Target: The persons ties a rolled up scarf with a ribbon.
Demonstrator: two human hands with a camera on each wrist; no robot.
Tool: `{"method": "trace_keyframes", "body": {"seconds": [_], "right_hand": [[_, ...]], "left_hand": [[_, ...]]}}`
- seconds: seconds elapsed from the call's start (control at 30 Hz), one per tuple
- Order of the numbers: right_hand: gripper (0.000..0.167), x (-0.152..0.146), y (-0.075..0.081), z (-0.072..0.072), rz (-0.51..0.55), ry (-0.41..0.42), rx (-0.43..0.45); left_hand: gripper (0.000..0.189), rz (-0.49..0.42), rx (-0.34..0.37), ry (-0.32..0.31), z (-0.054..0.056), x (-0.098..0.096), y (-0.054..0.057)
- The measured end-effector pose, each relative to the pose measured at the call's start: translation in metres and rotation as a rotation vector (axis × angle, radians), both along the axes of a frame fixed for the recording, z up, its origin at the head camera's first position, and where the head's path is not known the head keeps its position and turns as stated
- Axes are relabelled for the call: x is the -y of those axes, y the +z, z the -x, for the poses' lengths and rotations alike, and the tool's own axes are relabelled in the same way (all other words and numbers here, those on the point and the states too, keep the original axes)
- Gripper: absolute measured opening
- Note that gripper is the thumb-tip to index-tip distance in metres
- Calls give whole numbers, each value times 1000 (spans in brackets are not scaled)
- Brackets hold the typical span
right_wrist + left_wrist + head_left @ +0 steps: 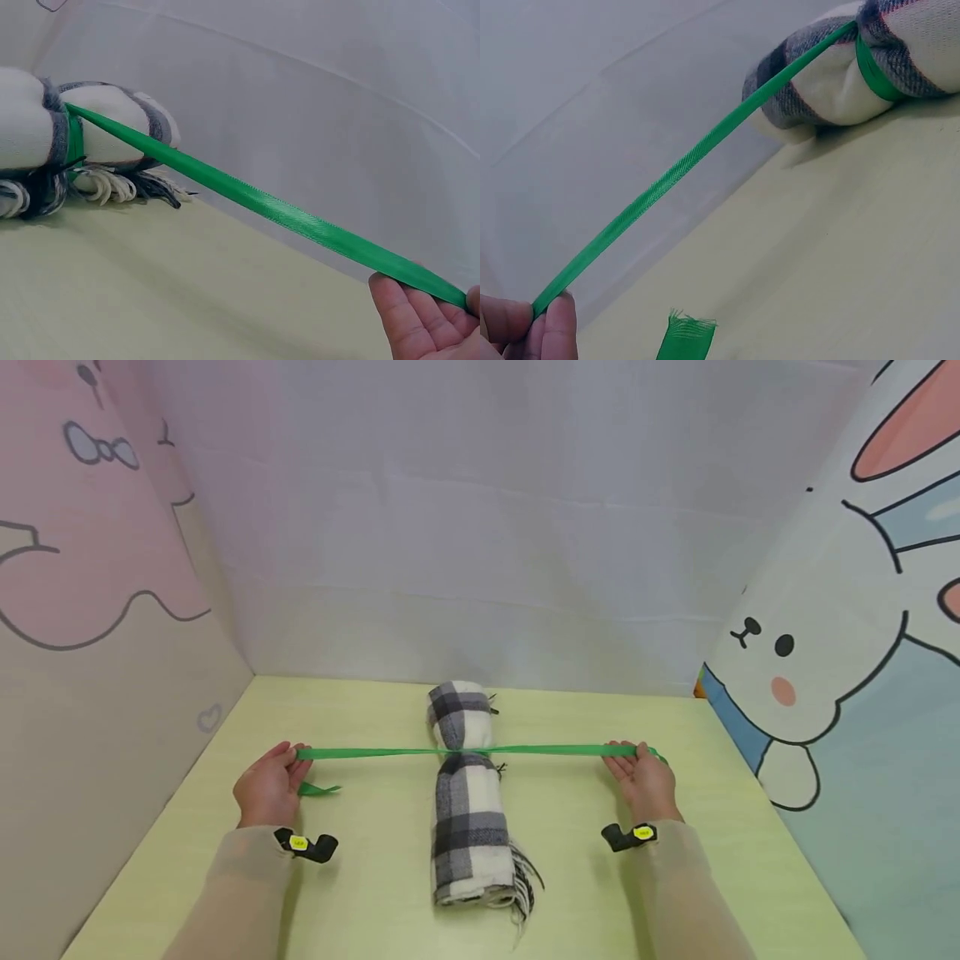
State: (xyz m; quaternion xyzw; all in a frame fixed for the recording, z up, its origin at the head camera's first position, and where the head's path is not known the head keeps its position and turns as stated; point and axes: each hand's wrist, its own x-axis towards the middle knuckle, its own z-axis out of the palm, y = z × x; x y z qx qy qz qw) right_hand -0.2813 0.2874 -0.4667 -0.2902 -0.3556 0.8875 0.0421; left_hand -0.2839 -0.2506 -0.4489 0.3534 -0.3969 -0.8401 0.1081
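A rolled plaid scarf (472, 827) in white, grey and black lies lengthwise on the table, squeezed at a waist by a green ribbon (555, 749). The ribbon wraps round the roll, as the left wrist view shows at its band (877, 73), and stretches taut to both sides. My left hand (268, 787) pinches one end between thumb and fingers, a frayed tail (686, 337) hanging below it. On the other side my right hand (647, 781) pinches the opposite end, thumb on top and fingers underneath, palm turned up.
Dark and white fringe (525, 877) spills from the scarf's right side onto the pale yellow table (360, 877). A whitish curtain (480, 527) stands behind, with cartoon-printed panels on the left and on the right, where a rabbit (825, 635) shows.
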Motion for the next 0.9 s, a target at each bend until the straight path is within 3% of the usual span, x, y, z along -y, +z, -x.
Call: {"method": "trace_keyframes", "body": {"seconds": [0.2, 0.37, 0.63, 0.9], "right_hand": [[56, -6, 0, -1, -39, 61, -7], [46, -14, 1, -3, -53, 85, -13], [35, -40, 4, -8, -75, 76, -27], [28, -63, -3, -9, -328, 116, 59]], "left_hand": [[22, 97, -16, -14, 0, -5, 4], [20, 189, -44, -3, 2, -5, 6], [23, 209, -103, 67, -1, 10, -2], [27, 250, -71, 111, -4, 39, -12]]}}
